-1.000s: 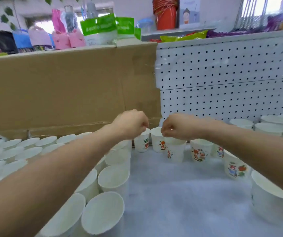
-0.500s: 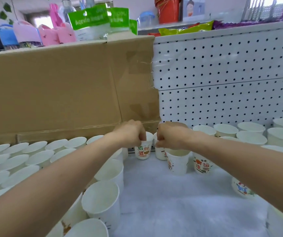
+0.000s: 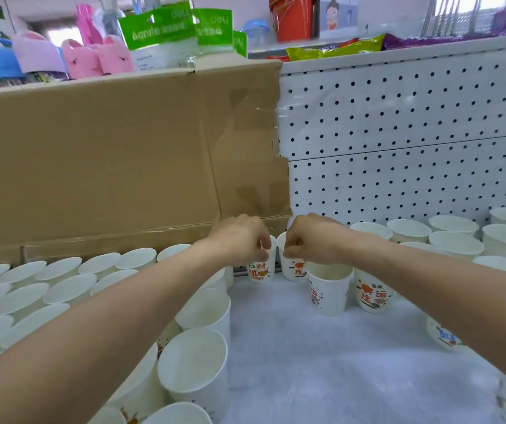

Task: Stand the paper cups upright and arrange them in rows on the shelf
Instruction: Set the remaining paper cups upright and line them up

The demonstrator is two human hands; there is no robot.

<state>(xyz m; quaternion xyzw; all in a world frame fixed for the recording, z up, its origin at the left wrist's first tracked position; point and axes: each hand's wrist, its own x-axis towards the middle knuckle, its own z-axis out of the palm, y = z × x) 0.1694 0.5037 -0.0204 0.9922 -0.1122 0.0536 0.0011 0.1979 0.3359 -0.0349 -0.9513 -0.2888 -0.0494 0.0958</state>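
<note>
At mid-frame the left hand (image 3: pixel 239 240) pinches the rim of an upright printed cup (image 3: pixel 260 270) and the right hand (image 3: pixel 314 241) the neighbouring cup (image 3: pixel 294 270), both grips closed, at the back of the shelf (image 3: pixel 322 362). Rows of cups (image 3: pixel 61 289) fill the left. The loose cups (image 3: pixel 328 295) at centre right look still unplaced.

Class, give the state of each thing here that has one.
Left hand, pinching upright left printed white paper cup by rim.
Right hand, pinching upright right printed white paper cup by rim.
Rows of white paper cups at left, upright.
Brown cardboard sheet, standing against the back.
</note>
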